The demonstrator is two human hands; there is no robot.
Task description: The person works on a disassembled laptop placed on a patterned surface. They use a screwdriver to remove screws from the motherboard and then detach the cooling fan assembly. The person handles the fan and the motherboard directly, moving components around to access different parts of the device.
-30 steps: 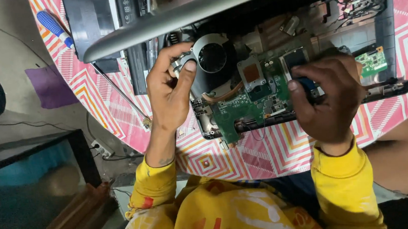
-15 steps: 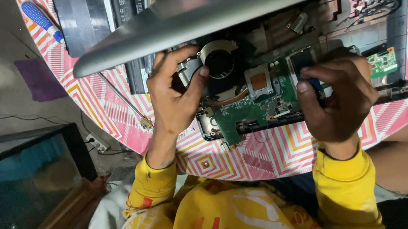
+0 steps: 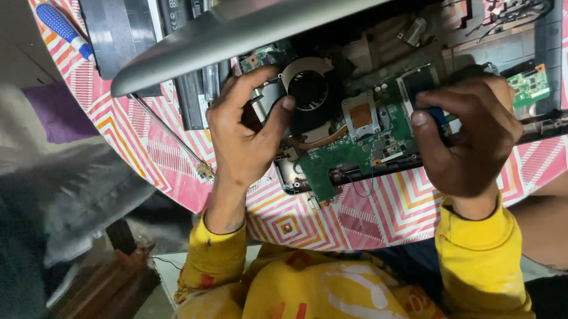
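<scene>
Shifted left hand (image 3: 245,135) now grips cooling fan (image 3: 309,90).

The left hand (image 3: 245,132) reaches forward, wrist straight, thumb and fingers spread and curled in a loose pinch. The right hand (image 3: 471,134) is curled into a fist, knuckles up. Both forearms wear yellow sleeves.

I see a round tabletop (image 3: 370,220) in a red-and-white zigzag cover, carrying an opened laptop (image 3: 375,112), with a blue-handled screwdriver (image 3: 63,28) lying left of it.
</scene>
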